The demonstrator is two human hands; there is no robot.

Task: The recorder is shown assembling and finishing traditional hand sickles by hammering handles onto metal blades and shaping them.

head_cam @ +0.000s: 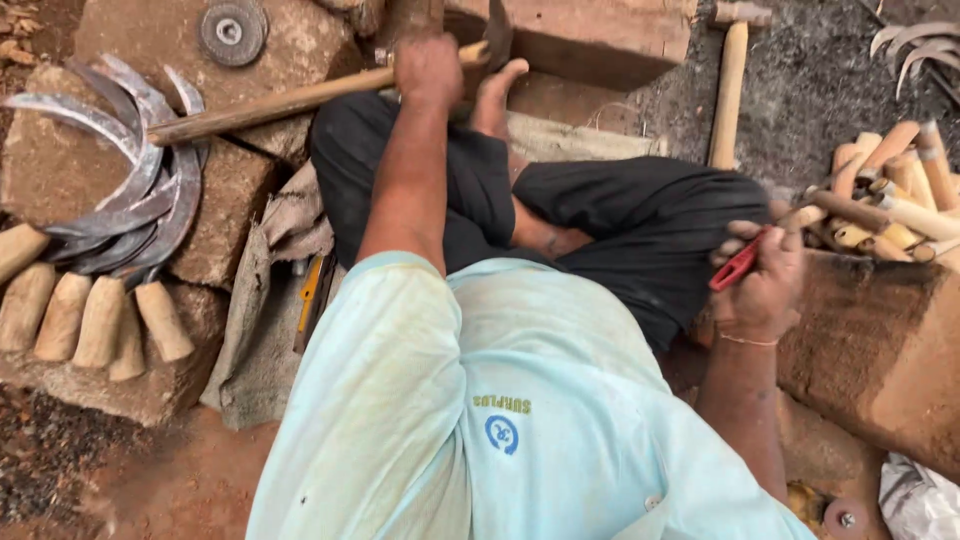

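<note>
Currently | left hand (428, 68) closed round hammer (290, 100) handle, head by the stone block (590, 35) | right hand (765, 285) fingers pinched on red tool (737, 265), touching loose handles (885, 200) on block | finished sickles (120, 190) lie left | advice: pick one handle cleanly, keep hammer grip firm.

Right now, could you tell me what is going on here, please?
A person sits cross-legged on the ground among stone blocks. The left hand grips a long wooden hammer handle. The right hand holds a red tool beside a pile of wooden handles. Finished sickles lie on a stone block to the left.
</note>
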